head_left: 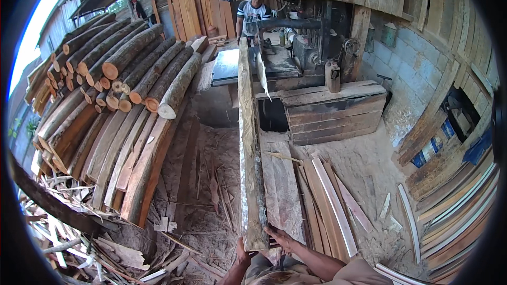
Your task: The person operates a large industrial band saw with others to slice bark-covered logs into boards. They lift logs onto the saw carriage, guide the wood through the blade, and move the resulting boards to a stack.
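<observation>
A long, partly sawn log (pixel 251 137) stretches away from me, with bark on its sides and a flat sawn face on top. My left hand (pixel 243 253) is closed against the left side of its near end. On the right side of the same end, my right hand (pixel 280 237) grips with the fingers curled under, partly hidden. The log's far end reaches the metal saw table (pixel 226 66), close to a pale, pointed strip (pixel 262 74). Behind that table stands a co-worker (pixel 253 13) in a white and dark shirt.
Round logs (pixel 132 68) and sawn slabs (pixel 127 158) are stacked at left. A sawing machine (pixel 309 42) stands behind a plank box (pixel 335 113) bearing a jerrycan (pixel 332 76). Boards (pixel 330 200) lie right of me; more strips (pixel 459 221) are piled farther right. Scraps (pixel 121 253) litter the ground.
</observation>
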Demonstrator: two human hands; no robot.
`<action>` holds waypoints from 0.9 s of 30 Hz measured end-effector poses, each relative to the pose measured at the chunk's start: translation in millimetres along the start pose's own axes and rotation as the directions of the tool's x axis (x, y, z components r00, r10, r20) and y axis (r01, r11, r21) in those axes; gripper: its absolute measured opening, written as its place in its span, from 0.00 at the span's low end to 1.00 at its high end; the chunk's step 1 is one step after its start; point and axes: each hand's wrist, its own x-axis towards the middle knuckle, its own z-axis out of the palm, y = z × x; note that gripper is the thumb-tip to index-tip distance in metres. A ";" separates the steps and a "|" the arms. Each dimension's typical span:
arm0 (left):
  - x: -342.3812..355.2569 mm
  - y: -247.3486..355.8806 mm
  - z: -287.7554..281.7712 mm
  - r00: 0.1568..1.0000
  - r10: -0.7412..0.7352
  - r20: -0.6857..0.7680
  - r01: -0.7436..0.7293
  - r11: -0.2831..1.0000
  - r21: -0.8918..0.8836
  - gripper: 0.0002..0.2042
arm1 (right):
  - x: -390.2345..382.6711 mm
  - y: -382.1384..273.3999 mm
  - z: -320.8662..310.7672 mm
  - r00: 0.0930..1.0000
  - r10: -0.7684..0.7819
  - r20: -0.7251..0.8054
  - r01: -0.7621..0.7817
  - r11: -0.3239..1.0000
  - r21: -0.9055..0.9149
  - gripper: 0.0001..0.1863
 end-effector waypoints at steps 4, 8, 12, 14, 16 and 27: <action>109.5 88.6 36.0 0.997 0.071 -0.015 -0.071 0.997 -0.042 0.34 | 90.2 -148.7 -64.4 0.997 -0.078 0.002 0.069 0.866 -0.496 0.45; 199.5 184.2 81.3 0.992 0.108 -0.064 -0.113 0.991 -0.073 0.36 | 234.8 -315.7 -141.8 0.699 -0.636 -0.327 0.116 0.553 -0.825 0.41; 285.2 278.4 131.3 0.980 0.188 -0.066 -0.193 0.976 -0.097 0.36 | 340.0 -464.1 -195.8 0.222 -0.859 -0.461 -0.091 0.453 -0.887 0.40; 322.6 314.1 156.5 0.975 0.206 -0.079 -0.213 0.972 -0.097 0.35 | 386.2 -507.3 -220.9 0.200 -0.835 -0.513 -0.193 0.480 -0.856 0.41; 355.9 351.1 177.3 0.967 0.246 -0.058 -0.253 0.937 -0.239 0.32 | 422.4 -535.3 -247.5 0.329 -0.675 -0.661 -0.264 0.606 -0.750 0.34; 444.7 423.5 283.8 0.911 -0.013 0.413 -0.113 0.954 0.279 0.34 | 358.2 -333.4 -203.0 0.972 0.226 -0.061 -0.231 0.969 -0.084 0.16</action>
